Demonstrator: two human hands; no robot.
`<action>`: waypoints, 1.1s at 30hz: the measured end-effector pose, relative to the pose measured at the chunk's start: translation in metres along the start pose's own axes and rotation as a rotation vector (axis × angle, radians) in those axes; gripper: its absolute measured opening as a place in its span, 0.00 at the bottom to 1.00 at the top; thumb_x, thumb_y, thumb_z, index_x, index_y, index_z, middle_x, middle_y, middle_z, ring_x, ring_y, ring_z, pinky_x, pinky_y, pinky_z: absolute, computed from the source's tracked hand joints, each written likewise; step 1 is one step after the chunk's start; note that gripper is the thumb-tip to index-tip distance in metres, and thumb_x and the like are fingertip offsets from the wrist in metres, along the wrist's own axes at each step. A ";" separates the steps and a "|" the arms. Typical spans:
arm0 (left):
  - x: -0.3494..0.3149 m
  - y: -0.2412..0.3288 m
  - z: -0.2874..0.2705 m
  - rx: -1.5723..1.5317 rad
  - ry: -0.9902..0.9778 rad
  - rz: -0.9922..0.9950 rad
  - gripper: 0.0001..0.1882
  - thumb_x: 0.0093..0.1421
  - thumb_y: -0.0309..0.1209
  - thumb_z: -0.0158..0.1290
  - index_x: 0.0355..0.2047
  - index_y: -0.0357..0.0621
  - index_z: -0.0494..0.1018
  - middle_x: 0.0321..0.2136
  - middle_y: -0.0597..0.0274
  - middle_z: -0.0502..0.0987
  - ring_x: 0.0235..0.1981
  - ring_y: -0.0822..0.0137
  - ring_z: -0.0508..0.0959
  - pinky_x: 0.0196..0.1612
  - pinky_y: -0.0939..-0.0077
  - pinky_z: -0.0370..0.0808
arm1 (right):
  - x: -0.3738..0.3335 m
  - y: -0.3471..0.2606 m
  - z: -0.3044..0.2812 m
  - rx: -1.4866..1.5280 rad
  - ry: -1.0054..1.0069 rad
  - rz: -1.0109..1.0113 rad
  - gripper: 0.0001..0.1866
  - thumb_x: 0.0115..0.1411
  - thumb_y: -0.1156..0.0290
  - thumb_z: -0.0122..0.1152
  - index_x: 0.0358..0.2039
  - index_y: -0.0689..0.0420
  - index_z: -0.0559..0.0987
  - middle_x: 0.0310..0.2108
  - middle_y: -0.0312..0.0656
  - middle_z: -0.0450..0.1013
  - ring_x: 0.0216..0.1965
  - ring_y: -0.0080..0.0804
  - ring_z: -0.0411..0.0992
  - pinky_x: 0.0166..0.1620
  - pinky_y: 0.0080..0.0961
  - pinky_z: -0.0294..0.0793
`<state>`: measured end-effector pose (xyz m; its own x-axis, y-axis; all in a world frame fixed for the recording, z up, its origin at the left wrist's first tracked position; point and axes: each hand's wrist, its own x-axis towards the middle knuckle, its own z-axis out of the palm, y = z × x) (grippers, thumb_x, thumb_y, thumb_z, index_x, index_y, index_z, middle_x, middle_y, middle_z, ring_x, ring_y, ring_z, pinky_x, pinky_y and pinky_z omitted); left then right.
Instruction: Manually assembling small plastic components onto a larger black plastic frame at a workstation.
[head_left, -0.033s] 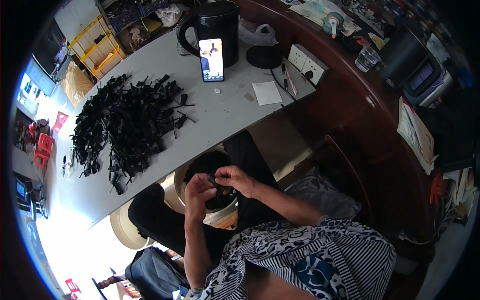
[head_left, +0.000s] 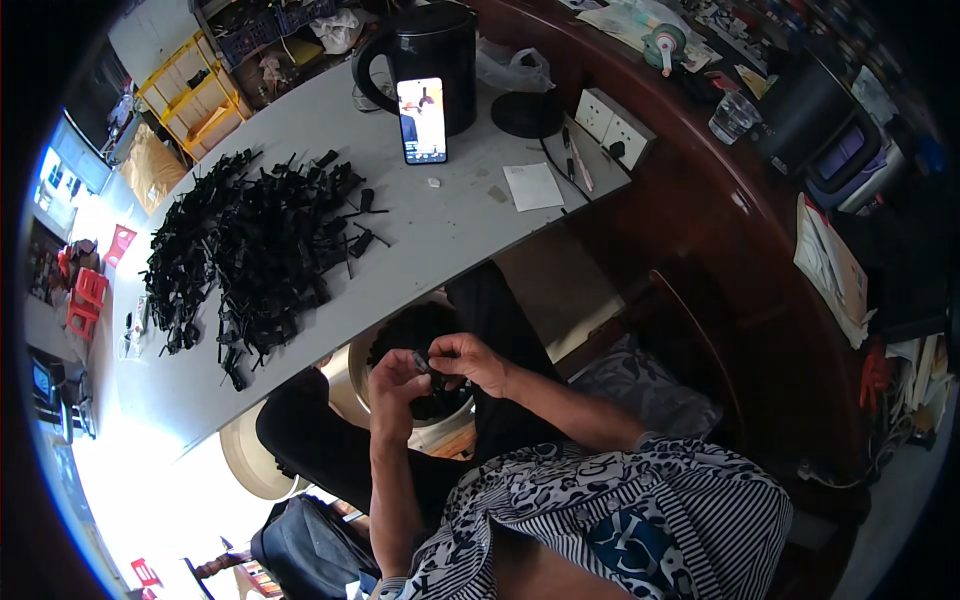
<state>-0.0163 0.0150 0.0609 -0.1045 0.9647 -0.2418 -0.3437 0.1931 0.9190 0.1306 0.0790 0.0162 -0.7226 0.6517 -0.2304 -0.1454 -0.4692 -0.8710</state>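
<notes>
Grey and broad, a worktop [head_left: 400, 262] curves across the scene, bearing a spread heap of small black parts [head_left: 262, 235] on its left side. Below its near edge, a pale tub [head_left: 358, 378] with dark contents sits between the person's black-trousered legs. Towards the back of the worktop stands a black jug [head_left: 438, 50]. Over the tub, the left hand [head_left: 394, 382] pinches a small dark piece [head_left: 420, 362]; the right hand [head_left: 472, 362] is beside it, fingertips drawn together, though whether they grip it I cannot tell. A lit phone [head_left: 423, 125] stands upright before the jug.
</notes>
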 end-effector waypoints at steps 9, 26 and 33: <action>0.006 -0.010 -0.026 0.054 -0.017 -0.117 0.07 0.45 0.15 0.51 0.24 0.39 0.70 0.21 0.68 0.73 0.23 0.79 0.71 0.29 0.88 0.66 | -0.007 -0.016 0.023 -0.998 0.133 -0.655 0.12 0.47 0.74 0.60 0.34 0.54 0.72 0.29 0.36 0.68 0.29 0.33 0.68 0.34 0.29 0.69; -0.005 -0.015 -0.013 0.179 0.041 -0.045 0.07 0.57 0.29 0.47 0.22 0.45 0.65 0.15 0.73 0.65 0.16 0.81 0.63 0.20 0.86 0.60 | -0.006 0.002 0.036 -0.739 0.327 -0.402 0.13 0.39 0.75 0.66 0.24 0.60 0.70 0.22 0.43 0.70 0.25 0.38 0.70 0.28 0.27 0.68; 0.001 -0.030 -0.001 -0.047 0.248 0.091 0.09 0.56 0.26 0.48 0.20 0.45 0.63 0.14 0.73 0.62 0.15 0.81 0.60 0.19 0.87 0.57 | -0.005 0.002 0.046 -0.971 0.457 -0.564 0.12 0.42 0.78 0.61 0.25 0.59 0.67 0.23 0.45 0.68 0.27 0.43 0.69 0.28 0.34 0.67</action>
<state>-0.0068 0.0100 0.0330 -0.3601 0.9033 -0.2330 -0.3645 0.0937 0.9265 0.1030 0.0468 0.0353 -0.3871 0.8627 0.3253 0.3460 0.4629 -0.8161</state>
